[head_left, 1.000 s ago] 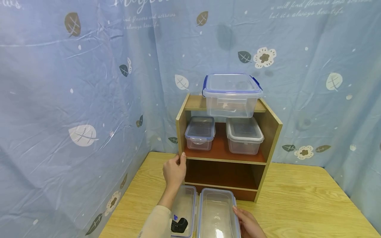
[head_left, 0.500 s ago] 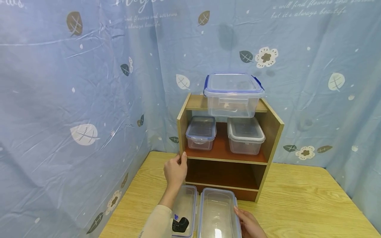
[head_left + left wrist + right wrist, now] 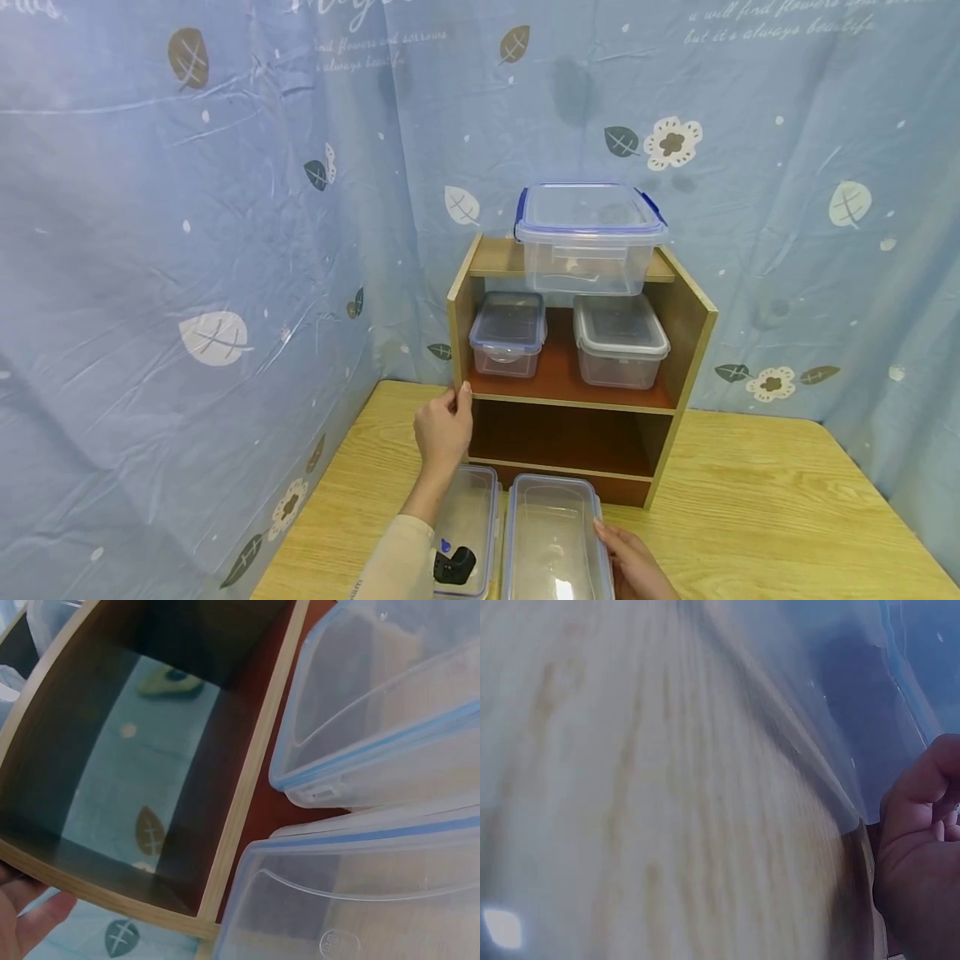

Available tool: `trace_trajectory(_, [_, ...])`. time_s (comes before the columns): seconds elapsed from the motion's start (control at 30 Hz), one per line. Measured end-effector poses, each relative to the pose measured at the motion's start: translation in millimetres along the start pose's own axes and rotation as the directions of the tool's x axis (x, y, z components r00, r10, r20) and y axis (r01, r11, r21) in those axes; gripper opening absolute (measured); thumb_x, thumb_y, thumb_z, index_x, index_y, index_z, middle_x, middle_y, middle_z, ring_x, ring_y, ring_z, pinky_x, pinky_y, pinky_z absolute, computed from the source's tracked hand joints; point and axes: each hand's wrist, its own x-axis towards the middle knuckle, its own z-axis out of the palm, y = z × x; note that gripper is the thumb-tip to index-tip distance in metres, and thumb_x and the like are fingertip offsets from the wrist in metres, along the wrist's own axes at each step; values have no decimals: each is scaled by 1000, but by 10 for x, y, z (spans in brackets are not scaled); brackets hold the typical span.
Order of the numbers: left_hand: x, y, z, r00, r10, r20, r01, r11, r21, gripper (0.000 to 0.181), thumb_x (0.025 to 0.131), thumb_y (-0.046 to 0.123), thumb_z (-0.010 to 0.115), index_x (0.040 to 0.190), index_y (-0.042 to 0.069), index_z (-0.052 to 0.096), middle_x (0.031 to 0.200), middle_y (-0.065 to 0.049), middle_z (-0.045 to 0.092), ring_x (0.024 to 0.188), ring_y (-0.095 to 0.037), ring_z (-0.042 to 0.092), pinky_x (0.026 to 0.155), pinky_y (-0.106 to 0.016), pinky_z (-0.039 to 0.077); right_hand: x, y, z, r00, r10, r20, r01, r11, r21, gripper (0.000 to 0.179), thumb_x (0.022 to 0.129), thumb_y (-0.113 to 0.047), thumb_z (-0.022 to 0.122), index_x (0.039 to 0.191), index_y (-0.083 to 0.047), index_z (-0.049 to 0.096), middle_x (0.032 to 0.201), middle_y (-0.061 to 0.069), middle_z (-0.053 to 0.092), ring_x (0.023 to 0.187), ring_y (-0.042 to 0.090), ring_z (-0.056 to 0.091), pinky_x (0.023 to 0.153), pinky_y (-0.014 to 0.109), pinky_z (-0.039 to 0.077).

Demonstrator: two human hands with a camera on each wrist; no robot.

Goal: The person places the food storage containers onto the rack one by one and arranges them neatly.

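Observation:
My left hand point(image 3: 442, 429) grips the left side panel point(image 3: 455, 337) of a small wooden shelf point(image 3: 573, 406), thumb on its front edge. At the lower right, my right hand point(image 3: 636, 560) holds the right side of a long clear plastic container point(image 3: 553, 525) with a blue-edged rim. Its other fingers are mostly hidden in the head view; the right wrist view shows them curled beside the container wall point(image 3: 855, 727). A similar container point(image 3: 471, 508) lies to the left, partly behind my left forearm. A black object point(image 3: 456, 568) and a small blue piece point(image 3: 446, 546) show within its outline.
A large clear box with blue clips point(image 3: 588, 262) stands on the shelf's top. Below it are a blue-rimmed box point(image 3: 508, 333) and a white-rimmed box point(image 3: 621, 343). The wooden table point(image 3: 795, 500) extends right, and patterned blue curtains point(image 3: 247, 208) surround it.
My right hand and the container it holds have shifted very slightly right. My left hand stays on the shelf's side panel. The head view has moved a little.

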Motion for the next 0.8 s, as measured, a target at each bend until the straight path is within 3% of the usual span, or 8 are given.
trace_trajectory(0.33, [7,-8,-3,1000,15,-5,-15,1000,-12,48,92,32,63,49,16,47,44,4,46,45,-13,37,41,-28,25,-57,-96,34,999,-36,39,34,998,51,35,107,-30,28,109,-16,60,94,-6,71,88,8,69,79,27,56])
trace_trajectory(0.57, [-2,-8,-2,1000,-16,4,16,1000,-24,48,92,35,62,49,18,49,45,4,50,44,-12,38,41,-29,27,-48,-263,135,998,-66,-26,65,998,-17,33,107,-32,31,105,-19,62,91,-8,70,83,7,68,77,28,56])
trace_trajectory(0.8, [-9,-12,8,1000,-17,7,17,1000,-21,46,92,34,62,50,18,51,46,4,53,45,-13,41,42,-28,29,-33,-414,196,992,-118,51,118,993,7,37,108,-28,30,104,-18,66,91,-8,72,82,6,69,74,25,56])
